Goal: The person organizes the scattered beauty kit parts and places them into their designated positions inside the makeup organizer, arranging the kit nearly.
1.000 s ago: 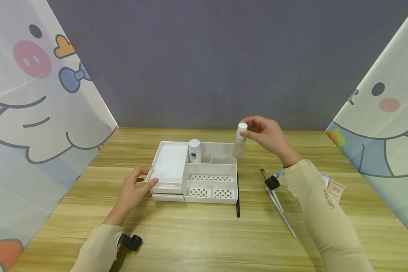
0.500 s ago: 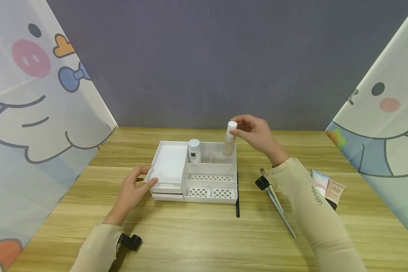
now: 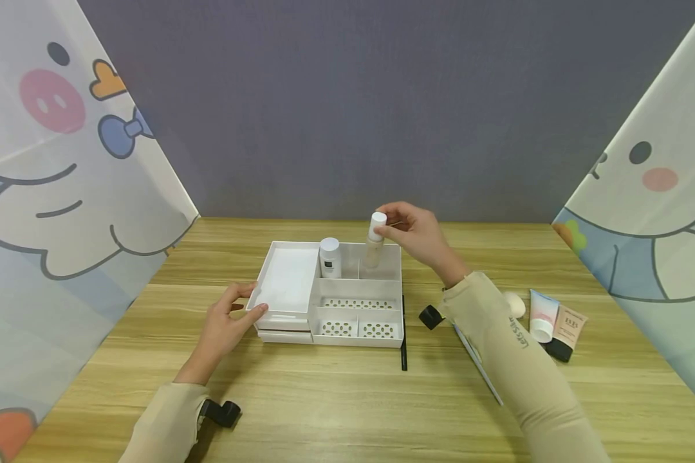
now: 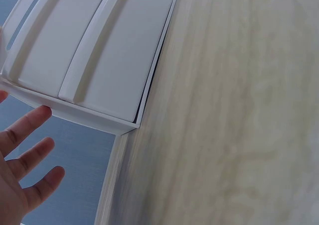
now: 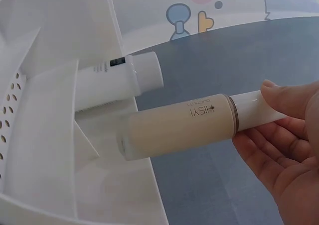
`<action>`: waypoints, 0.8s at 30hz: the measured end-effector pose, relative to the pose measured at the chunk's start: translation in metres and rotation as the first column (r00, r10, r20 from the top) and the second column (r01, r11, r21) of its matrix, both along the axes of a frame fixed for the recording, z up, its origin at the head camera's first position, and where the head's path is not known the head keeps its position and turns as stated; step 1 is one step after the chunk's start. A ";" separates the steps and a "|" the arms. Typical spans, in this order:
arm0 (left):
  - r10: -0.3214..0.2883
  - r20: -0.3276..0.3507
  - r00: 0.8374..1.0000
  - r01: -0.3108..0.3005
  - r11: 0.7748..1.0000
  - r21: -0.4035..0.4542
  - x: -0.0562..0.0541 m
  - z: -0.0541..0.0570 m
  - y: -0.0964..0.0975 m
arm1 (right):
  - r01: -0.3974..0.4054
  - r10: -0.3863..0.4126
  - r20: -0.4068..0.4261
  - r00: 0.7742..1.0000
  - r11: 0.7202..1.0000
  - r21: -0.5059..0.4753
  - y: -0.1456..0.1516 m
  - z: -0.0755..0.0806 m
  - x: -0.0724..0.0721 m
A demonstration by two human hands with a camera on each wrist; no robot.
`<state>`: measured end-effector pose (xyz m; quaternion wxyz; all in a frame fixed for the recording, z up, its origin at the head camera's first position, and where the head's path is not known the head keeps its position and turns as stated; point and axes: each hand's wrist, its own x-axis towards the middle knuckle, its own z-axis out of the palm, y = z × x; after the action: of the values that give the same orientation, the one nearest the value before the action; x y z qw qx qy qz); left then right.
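A white cosmetics organizer [image 3: 286, 276] with compartments and drawers stands on the table. My left hand [image 3: 226, 328] rests on its front left corner, thumb along the front edge; in the left wrist view its fingers are spread and fairly straight, one fingertip touching the side. Between thumb and fingers my right hand [image 3: 417, 238] pinches the white cap of a beige foundation bottle [image 5: 182, 128]. The bottle is slightly tilted, its base over the organizer's back compartments near a small divider. A white-capped bottle [image 3: 331, 258] stands in the back left compartment.
A black pencil-like stick [image 3: 404, 347] lies against the organizer's right side. Right of it are a thin light-coloured brush handle [image 3: 481, 370], a white rounded item [image 3: 515, 305], a white-and-blue tube [image 3: 542, 315] and a beige tube with black cap [image 3: 567, 331]. A grey panel [image 3: 376, 109] rises behind.
My right hand has carried the foundation bottle leftward, from the organizer's right edge to over the back compartments. My left hand has stayed on the corner. The tubes are now uncovered by the right sleeve.
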<state>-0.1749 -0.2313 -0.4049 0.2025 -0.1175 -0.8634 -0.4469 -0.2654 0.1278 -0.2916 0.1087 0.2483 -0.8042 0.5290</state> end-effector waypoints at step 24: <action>0.010 -0.006 1.000 -0.010 1.000 -0.003 0.000 0.000 0.000 | -0.025 0.026 0.015 1.000 0.998 -0.058 -0.037 -0.021 0.001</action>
<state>-0.1748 -0.2311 -0.4046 0.2071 -0.1145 -0.8642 -0.4441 -0.2647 0.0913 -0.3127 0.1027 0.2509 -0.7860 0.5556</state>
